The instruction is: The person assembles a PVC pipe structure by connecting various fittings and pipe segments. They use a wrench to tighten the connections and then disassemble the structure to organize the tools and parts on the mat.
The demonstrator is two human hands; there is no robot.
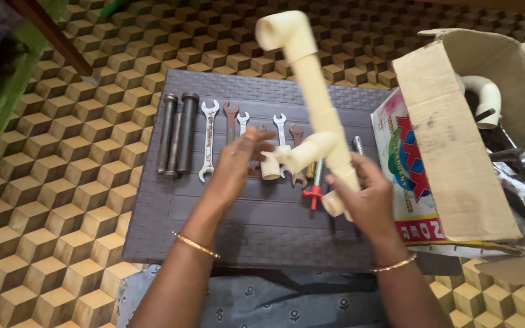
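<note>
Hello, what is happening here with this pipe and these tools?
A person holds a cream plastic pipe assembly above a dark low table. The right hand grips its lower end; the left hand is at the side branch fitting. Spanners and two dark metal cylinders lie in a row on the table. An open cardboard box sits to the right.
</note>
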